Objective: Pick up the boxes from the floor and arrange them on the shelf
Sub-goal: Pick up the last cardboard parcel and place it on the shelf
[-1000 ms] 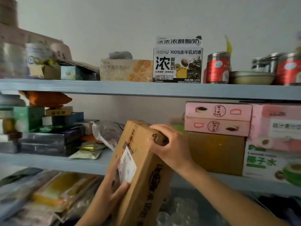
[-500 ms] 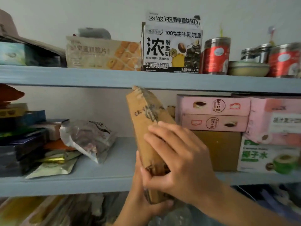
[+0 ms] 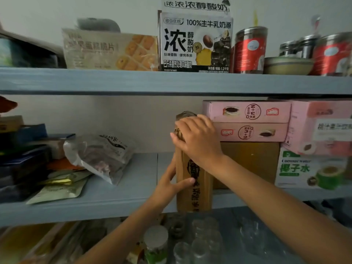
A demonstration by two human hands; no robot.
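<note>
A narrow brown cardboard box (image 3: 198, 195) with black print stands upright on its end on the middle shelf (image 3: 118, 195), its front end level with the shelf's front edge. It is pressed against a larger brown carton (image 3: 249, 162) on its right. My right hand (image 3: 198, 140) wraps over the box's top end. My left hand (image 3: 171, 185) holds its lower left side, thumb across the front face.
Two pink boxes (image 3: 247, 121) are stacked on the brown carton, with a pink carton (image 3: 320, 128) and a coconut-water box (image 3: 308, 170) further right. A snack bag (image 3: 99, 155) and stacked packets lie left. The upper shelf (image 3: 171, 80) carries a yogurt carton (image 3: 196, 40), tins and a bowl.
The box went from tilted below the shelf edge to upright on the middle shelf beside the brown carton. My right hand slid up to its top; my view rose.
</note>
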